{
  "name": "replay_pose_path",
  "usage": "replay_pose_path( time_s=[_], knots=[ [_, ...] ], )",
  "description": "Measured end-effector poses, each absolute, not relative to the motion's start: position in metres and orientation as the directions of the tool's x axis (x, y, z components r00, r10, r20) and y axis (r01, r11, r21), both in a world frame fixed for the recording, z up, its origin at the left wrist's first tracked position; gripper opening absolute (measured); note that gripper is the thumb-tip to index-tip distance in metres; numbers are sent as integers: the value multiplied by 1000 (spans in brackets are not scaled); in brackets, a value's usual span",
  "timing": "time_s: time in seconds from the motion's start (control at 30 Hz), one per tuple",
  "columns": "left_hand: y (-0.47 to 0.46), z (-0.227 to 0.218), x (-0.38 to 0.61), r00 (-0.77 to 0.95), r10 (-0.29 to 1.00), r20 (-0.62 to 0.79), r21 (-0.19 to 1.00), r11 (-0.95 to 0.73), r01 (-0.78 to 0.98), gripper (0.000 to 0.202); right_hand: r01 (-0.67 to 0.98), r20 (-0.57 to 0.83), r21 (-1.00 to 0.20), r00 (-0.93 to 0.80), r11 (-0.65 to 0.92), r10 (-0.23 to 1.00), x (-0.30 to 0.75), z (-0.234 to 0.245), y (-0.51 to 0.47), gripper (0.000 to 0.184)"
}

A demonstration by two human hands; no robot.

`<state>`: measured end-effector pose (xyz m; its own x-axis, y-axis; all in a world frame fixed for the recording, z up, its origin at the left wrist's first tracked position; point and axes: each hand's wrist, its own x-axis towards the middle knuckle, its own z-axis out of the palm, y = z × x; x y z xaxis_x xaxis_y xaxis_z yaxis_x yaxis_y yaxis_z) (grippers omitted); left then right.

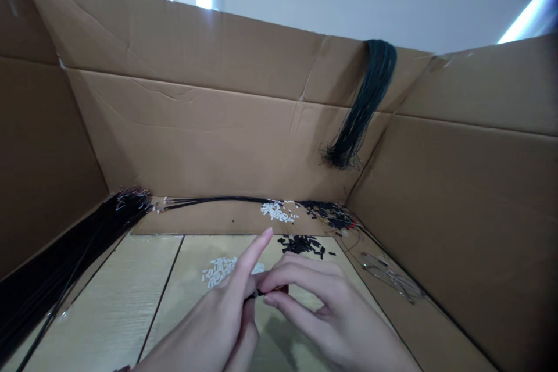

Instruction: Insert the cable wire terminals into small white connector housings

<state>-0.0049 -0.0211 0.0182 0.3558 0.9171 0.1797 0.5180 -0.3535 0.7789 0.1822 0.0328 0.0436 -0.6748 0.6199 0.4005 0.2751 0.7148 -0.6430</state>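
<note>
Both my hands meet low in the middle of the head view. My left hand (231, 308) is closed around a thin black cable (256, 294), most of it hidden by the fingers, while one finger points up and away. From the right, my right hand (322, 296) pinches the end of this cable between thumb and fingers. A bit of orange-yellow shows at that pinch, too small to make out. Just behind the hands lie a pile of small white plastic pieces (221, 269), partly covered by my left hand, and a pile of small black pieces (300, 244).
Cardboard walls (209, 110) surround the work surface. A black cable bundle (56, 267) runs along the left. Farther back are more white pieces (276, 211), black pieces (329, 213) and long black cables (218, 200). Dark green wires (370, 99) hang over the back wall; eyeglasses (392, 276) lie right.
</note>
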Motion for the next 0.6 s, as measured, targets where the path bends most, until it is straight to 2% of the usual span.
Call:
replay_pose_path(
  time_s=[0.07, 0.17, 0.3, 0.4, 0.6],
  knots=[
    [-19, 23, -7, 342, 921, 187, 764, -355, 538, 64, 258, 405, -655, -673, 710, 619, 183, 44, 35, 13],
    [-17, 29, -13, 357, 921, 156, 709, -356, 609, 33, 239, 423, -669, -656, 703, 625, 185, 44, 39, 12],
    [-17, 31, -16, 371, 900, 227, 651, -424, 629, 29, 194, 449, -690, -642, 697, 622, 187, 44, 41, 11],
    [-18, 28, -15, 355, 880, 315, 652, -473, 593, 22, 148, 465, -707, -640, 692, 612, 188, 44, 41, 13],
    [-19, 24, -15, 356, 860, 364, 652, -509, 562, 23, 115, 492, -712, -622, 693, 608, 187, 45, 44, 15]
  ],
)
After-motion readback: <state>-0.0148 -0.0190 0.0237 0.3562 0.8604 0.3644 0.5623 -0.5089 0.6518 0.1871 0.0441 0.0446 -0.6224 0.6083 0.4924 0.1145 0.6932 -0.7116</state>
